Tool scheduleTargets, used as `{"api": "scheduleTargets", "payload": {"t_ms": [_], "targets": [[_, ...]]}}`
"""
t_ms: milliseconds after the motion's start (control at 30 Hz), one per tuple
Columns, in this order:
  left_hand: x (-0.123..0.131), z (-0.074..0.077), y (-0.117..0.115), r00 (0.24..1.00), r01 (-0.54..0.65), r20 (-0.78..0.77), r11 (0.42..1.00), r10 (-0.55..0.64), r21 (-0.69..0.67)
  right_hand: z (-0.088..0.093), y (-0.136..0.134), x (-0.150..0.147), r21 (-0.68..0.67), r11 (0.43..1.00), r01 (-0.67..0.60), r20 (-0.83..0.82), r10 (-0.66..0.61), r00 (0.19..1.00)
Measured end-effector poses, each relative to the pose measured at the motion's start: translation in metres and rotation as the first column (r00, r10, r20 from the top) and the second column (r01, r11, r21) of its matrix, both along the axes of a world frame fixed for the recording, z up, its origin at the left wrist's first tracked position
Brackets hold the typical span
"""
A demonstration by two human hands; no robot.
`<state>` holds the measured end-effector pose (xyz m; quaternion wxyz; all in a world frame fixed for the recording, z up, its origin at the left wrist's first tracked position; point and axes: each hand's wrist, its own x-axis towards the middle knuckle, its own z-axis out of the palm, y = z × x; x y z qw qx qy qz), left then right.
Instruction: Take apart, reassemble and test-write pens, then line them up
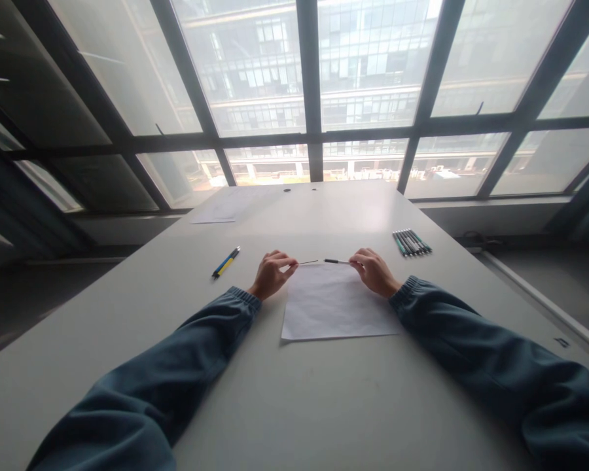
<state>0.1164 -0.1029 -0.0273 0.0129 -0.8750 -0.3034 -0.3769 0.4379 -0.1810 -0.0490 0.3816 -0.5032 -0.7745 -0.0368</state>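
Between its thumb and fingers, my left hand (271, 273) pinches a thin dark refill (308, 262) that points to the right. My right hand (373, 269) is closed on the right end of a pen barrel (334, 261), whose dark end faces left. A small gap separates the refill from the barrel. Both are held over the far edge of a white sheet of paper (341, 311), which lies between my forearms.
Blue and yellow pens (226, 263) lie left of my left hand. A row of several pens (411, 243) sits beyond my right hand. Papers (216, 209) rest at the far left of the white table (294, 405), and small dark objects lie near its far edge, before large windows.
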Motion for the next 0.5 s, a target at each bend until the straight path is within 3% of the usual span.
{"api": "scheduleTargets", "payload": {"t_ms": [500], "targets": [[0.009,0.005,-0.01,0.992,0.055,-0.122,0.994,-0.043,0.098,0.005,0.0,-0.015,-0.014,0.994,-0.11,0.024,0.11,0.994]]}}
